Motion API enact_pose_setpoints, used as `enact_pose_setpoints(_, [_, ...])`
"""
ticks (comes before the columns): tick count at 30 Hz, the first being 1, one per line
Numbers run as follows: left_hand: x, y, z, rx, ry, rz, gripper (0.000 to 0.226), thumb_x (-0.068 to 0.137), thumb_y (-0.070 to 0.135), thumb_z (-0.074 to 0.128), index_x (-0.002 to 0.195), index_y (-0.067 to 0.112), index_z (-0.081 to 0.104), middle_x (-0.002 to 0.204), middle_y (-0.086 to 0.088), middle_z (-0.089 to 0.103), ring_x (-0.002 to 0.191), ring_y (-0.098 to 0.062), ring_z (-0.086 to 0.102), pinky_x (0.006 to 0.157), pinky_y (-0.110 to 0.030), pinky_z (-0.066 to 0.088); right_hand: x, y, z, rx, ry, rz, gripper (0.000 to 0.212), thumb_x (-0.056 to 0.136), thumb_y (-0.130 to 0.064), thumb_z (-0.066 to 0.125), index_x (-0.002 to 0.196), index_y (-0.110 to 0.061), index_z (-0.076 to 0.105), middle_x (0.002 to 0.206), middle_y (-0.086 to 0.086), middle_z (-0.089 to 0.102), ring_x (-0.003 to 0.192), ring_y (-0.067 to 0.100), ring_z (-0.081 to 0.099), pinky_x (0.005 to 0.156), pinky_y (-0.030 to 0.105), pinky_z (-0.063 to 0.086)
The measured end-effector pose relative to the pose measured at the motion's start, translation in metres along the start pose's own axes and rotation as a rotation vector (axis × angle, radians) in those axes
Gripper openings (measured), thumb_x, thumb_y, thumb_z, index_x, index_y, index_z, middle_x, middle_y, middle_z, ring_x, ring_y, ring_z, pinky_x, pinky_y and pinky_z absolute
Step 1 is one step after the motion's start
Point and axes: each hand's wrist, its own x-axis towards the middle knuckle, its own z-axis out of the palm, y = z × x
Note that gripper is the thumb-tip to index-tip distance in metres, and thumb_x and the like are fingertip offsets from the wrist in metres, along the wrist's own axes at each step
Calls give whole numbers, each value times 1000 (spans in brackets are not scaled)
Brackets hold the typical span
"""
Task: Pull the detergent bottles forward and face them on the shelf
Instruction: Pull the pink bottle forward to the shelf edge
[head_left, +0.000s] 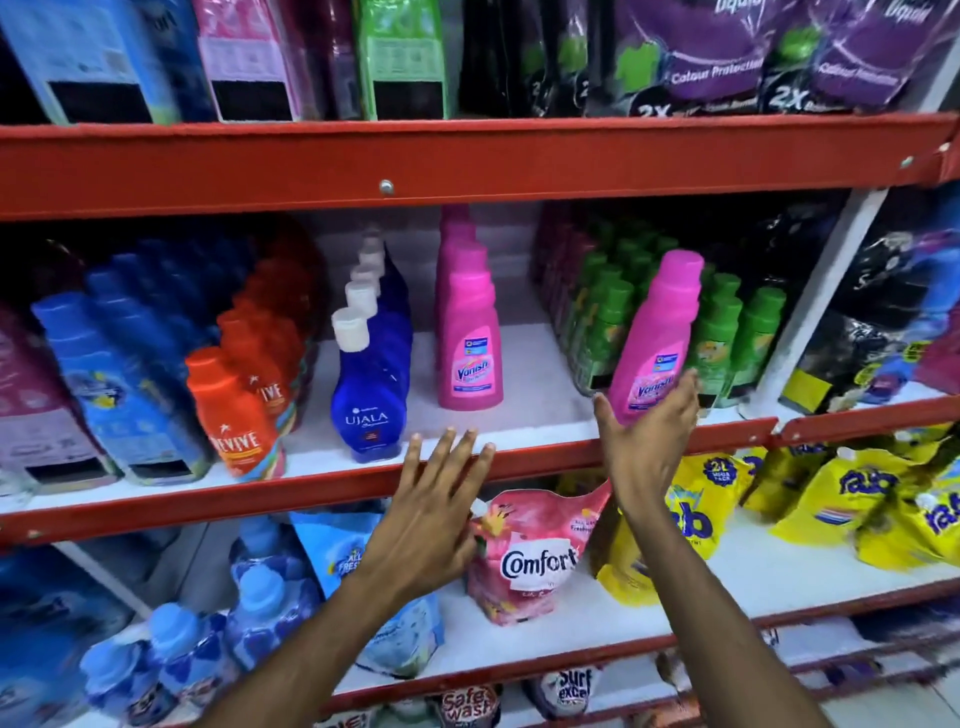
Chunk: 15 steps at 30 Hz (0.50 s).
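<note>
My right hand (647, 431) grips the base of a pink Vanish bottle (655, 332), which tilts left just above the front edge of the middle shelf (524, 415). A row of pink Vanish bottles (467, 332) stands upright to its left, set back from the edge. My left hand (441, 483) hovers with fingers spread in front of the red shelf lip, holding nothing. A row of blue Ujala bottles (371, 384) with white caps stands at the edge just left of that hand.
Green bottles (727, 332) crowd behind the held bottle. Orange Revive bottles (234, 410) and light blue bottles (124, 395) fill the left of the shelf. A red shelf beam (467, 161) runs overhead. Comfort pouches (535, 556) and yellow pouches (852, 499) sit below.
</note>
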Motion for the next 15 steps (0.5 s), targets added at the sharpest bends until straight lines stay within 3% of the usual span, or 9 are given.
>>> enact_pose_setpoints(3, [-2, -1, -1, 23, 8, 3, 91, 87, 46, 59, 160, 17, 12, 167, -9, 24, 156, -31, 18, 124, -62, 20, 12, 2, 3, 0, 34, 4, 93, 70, -31, 83, 142, -1, 33, 140, 22, 46, 130, 37, 44, 107, 42, 37])
enact_pose_setpoints(7, [-12, -8, -6, 46, -19, -21, 94, 84, 39, 55, 160, 15, 6, 169, -7, 17, 157, -27, 11, 125, -57, 2, 17, 0, 0, 17, 100, 7, 84, 61, -32, 84, 127, -4, 42, 123, 18, 56, 112, 37, 56, 91, 46, 48])
enact_pose_setpoints(15, [-36, -33, -11, 85, -25, -36, 90, 83, 37, 58, 159, 9, 16, 167, -8, 25, 156, -28, 17, 121, -53, 8, 5, -19, 4, 25, 63, -22, 86, 57, -42, 86, 126, -5, 51, 117, 20, 58, 106, 38, 57, 91, 45, 47])
